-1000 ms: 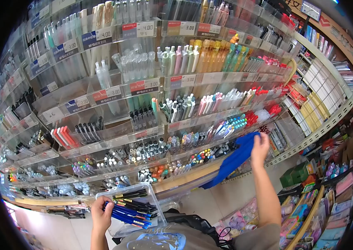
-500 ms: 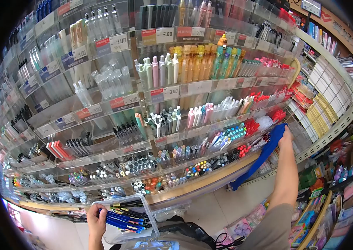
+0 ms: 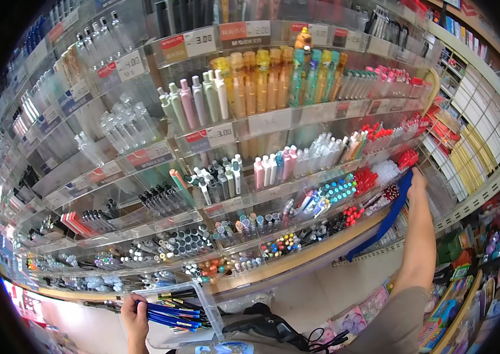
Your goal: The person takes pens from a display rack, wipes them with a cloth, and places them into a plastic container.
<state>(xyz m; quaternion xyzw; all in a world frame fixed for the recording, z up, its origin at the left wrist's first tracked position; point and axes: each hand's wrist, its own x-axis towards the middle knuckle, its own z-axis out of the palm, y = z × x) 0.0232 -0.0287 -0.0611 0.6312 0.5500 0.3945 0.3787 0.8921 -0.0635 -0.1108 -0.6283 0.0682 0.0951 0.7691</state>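
My left hand (image 3: 136, 314) is closed around a bundle of blue pens (image 3: 170, 315) at the bottom of the view. These pens lie over a clear plastic box (image 3: 214, 312), which also holds several dark pens (image 3: 182, 294). My right arm reaches far out to the right, and my right hand (image 3: 417, 184) grips a blue cloth (image 3: 387, 223). The cloth hangs down in a long strip beside the right end of the lower shelves. Part of my right hand's fingers is hidden behind the cloth and the hand itself.
A curved, tiered clear display rack (image 3: 270, 123) full of pens fills the view, with price labels (image 3: 200, 42) along its tiers. A white wire grid (image 3: 477, 112) stands at the right. Below are a black bag (image 3: 261, 327) and packaged goods (image 3: 356, 315).
The view has shifted, and the rack looks closer and more tilted. My right hand and the cloth appear slightly farther right and higher. My left hand still holds the blue pens.
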